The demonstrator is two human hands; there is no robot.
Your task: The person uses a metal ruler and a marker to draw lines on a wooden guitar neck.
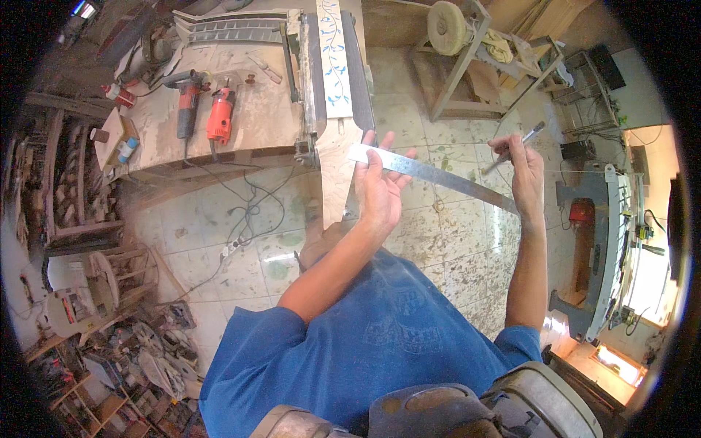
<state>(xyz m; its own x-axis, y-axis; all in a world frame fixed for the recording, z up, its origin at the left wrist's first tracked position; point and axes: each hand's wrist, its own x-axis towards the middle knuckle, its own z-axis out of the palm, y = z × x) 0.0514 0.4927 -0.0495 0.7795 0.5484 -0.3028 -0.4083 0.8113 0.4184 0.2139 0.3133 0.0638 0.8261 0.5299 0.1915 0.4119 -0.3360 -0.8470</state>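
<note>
Head view: steel ruler (445,177), pinched by left hand (381,191), thumb against fingers, end at the pale wooden headstock (336,169), contact unclear; slim tool (536,131), right hand's (525,166) fingers clamped round it. I'd favour a flat, steady ruler.

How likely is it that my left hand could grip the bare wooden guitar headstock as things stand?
Probably yes: your left hand is right beside the guitar headstock, whose near side looks unobstructed. The metal ruler it holds might need setting down first, though.
</note>
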